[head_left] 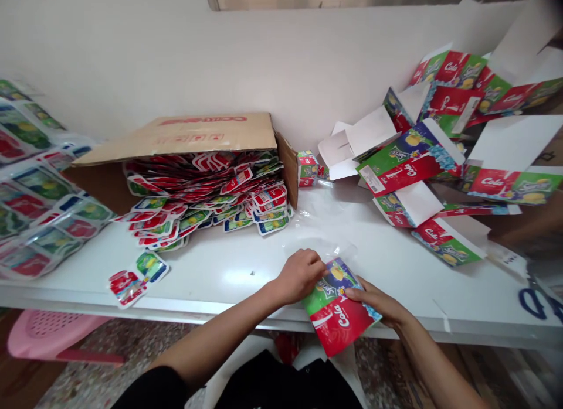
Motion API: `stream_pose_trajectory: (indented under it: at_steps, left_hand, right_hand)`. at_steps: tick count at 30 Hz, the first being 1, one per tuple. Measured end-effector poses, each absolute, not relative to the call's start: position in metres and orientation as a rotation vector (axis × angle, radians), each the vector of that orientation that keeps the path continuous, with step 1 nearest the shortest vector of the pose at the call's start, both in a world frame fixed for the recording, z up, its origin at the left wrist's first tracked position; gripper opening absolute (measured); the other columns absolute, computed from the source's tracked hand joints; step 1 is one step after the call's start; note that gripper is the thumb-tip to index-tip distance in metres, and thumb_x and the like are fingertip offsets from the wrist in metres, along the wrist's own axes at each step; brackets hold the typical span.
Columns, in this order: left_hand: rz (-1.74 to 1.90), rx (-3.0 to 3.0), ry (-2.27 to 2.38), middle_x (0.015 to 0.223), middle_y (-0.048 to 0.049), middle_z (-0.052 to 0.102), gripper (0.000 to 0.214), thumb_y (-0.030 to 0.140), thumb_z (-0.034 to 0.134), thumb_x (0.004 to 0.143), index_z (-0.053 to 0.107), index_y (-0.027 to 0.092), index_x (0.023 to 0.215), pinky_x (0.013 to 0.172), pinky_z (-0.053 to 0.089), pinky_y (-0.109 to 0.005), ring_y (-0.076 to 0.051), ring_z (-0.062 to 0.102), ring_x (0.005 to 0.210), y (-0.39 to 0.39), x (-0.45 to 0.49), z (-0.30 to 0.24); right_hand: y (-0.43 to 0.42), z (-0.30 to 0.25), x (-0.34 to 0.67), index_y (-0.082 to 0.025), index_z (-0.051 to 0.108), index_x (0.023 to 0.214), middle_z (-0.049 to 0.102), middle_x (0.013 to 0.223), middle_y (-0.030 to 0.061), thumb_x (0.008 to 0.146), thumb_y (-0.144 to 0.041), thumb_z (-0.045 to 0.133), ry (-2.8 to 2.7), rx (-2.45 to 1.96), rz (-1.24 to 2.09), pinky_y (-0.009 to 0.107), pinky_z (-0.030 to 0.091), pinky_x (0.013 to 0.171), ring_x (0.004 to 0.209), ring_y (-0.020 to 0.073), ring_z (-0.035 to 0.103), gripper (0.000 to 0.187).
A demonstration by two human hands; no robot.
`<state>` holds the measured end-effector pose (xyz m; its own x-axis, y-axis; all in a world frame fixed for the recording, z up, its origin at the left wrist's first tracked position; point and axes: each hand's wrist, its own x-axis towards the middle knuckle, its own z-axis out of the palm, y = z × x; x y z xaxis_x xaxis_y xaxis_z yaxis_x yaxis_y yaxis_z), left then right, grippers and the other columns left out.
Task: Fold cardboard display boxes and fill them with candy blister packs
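Observation:
A flat-looking printed carton (341, 315), red, green and blue with "Cola" and "Sprite" on it, is tilted between my hands at the table's front edge. My left hand (301, 277) is closed at its upper left edge, fingers curled inward. On the right side, my right hand (376, 300) grips the carton with the thumb on its face and the other fingers behind. Clear plastic film (345, 249) shows just behind the carton's top; whether it wraps the carton, I cannot tell.
A brown cardboard box (197, 133) lies on its side, spilling many small red and green packets (206, 192). Two loose packets (138, 277) lie nearer. Opened cartons (409, 157) are heaped at right. Plastic-wrapped packets (44, 192) stand at left. A pink stool (57, 333) is below.

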<state>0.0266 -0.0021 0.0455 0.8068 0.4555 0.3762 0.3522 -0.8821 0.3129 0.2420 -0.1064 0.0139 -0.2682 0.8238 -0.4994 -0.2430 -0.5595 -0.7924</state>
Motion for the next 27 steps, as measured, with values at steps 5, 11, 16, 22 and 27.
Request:
stream_pose_trajectory:
  at_steps: [5,11,16,22,27]
  left_hand:
    - [0.599,3.000,0.481,0.078,-0.0058,0.057,0.026,0.030,0.039,0.095,0.058,0.018,0.082,0.067,0.036,-0.033,-0.018,0.048,0.072,-0.005,0.023,0.044]
    - [0.519,2.997,0.230,0.081,-0.0058,0.058,0.025,0.027,0.037,0.095,0.060,0.022,0.089,0.077,0.038,-0.033,-0.018,0.048,0.077,-0.007,0.022,0.061]
    - [0.693,2.904,0.322,0.081,-0.0049,0.061,0.022,0.027,0.040,0.095,0.061,0.024,0.100,0.089,0.039,-0.038,-0.018,0.053,0.080,-0.021,0.007,0.056]
    - [1.314,1.794,0.997,0.139,-0.0161,0.042,0.063,0.052,0.053,0.085,0.035,0.021,0.137,0.104,0.033,-0.048,-0.030,0.040,0.129,-0.027,-0.009,0.026]
    - [0.835,1.056,0.781,0.125,-0.0172,0.060,0.062,0.058,0.043,0.088,0.049,0.013,0.130,0.102,0.037,-0.047,-0.030,0.054,0.118,-0.017,0.000,0.021]
  right_hand:
    - [-0.112,0.028,0.241,-0.018,-0.015,0.147,0.063,0.117,0.0131,0.071,-0.039,0.075,-0.727,-1.420,1.725,0.045,0.046,0.094,0.100,0.0261,0.065,0.120]
    - [-0.115,0.046,0.237,-0.027,0.002,0.148,0.064,0.118,0.0080,0.068,-0.038,0.077,-0.852,-1.333,1.690,0.045,0.047,0.094,0.102,0.0259,0.064,0.110]
    - [-0.115,0.044,0.232,-0.023,0.040,0.131,0.068,0.110,0.0077,0.067,-0.043,0.074,-0.780,-1.338,1.628,0.046,0.050,0.087,0.096,0.0283,0.066,0.075]
    - [-0.119,0.034,0.225,-0.025,0.036,0.130,0.068,0.108,0.0081,0.065,-0.044,0.075,-0.637,-1.272,1.607,0.049,0.050,0.085,0.091,0.0302,0.067,0.079]
    - [-0.117,0.030,0.220,-0.024,0.034,0.131,0.068,0.109,0.0098,0.064,-0.041,0.076,-0.625,-1.200,1.649,0.048,0.048,0.088,0.094,0.0308,0.066,0.081]
